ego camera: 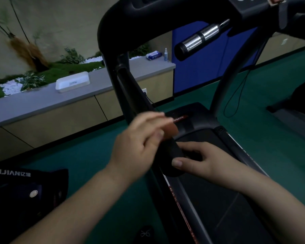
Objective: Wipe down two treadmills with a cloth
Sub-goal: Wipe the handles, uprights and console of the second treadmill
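Head view: I stood at the treadmill, its belt running near to far on my right.
Cloth: dark cloth draped on the left handrail.
Right hand: gripped the cloth, thumb on top.
Left hand: blurred above it, fingers loosely extended.

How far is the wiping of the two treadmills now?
Nothing can be judged as finished from this view. In hand: both hands are at the left handrail of the near treadmill; the right hand grips it, the left hand is blurred beside it, and no cloth is clearly visible. The second treadmill at the right is untouched.
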Motion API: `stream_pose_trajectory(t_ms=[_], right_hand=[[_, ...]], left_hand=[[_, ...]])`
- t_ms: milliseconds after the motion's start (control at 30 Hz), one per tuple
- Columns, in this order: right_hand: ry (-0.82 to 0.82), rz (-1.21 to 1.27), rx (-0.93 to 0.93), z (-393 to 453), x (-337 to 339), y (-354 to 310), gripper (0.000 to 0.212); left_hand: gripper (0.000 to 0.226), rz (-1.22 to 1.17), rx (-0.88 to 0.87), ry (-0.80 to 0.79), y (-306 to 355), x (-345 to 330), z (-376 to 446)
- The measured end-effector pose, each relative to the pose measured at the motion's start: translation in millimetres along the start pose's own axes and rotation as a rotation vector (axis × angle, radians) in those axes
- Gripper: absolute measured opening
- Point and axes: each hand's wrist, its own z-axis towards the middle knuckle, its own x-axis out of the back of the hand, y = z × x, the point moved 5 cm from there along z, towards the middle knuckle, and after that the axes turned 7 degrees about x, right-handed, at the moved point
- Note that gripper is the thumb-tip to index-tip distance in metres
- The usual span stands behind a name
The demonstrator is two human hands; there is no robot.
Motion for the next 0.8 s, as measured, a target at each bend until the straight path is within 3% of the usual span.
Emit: stream_pose_trajectory(t_ms=[100,167,300,367,533,700,800], right_hand=[[-0.005,-0.086,0.005,1,3,1,0.021],[-0.003,-0.027,0.007,2,4,1,0.026],[0.036,-0.029,-0.022,7,8,2,0.065],[0.119,-0.048,-0.009,13,15,-3,0.072],[0.319,-0.075,0.023,41,28,-12,0.047],[0.342,-0.066,0.056,79,24,-18,0.034],[0.35,-0.034,0.079,100,19,-26,0.028]], left_hand=[[0.034,-0.057,-0.128,-0.106,20,-5,-26],[0.034,-0.001,-0.134,-0.094,7,1,-9],[0.031,-0.044,0.105,0.146,-41,13,46],[0.033,-0.161,0.217,0.29,-46,4,39],[0.038,-0.407,0.235,0.441,-17,-30,-28],[0.039,-0.501,0.473,0.598,-69,-16,33],[0.036,-0.599,0.45,0.636,-70,-27,23]])
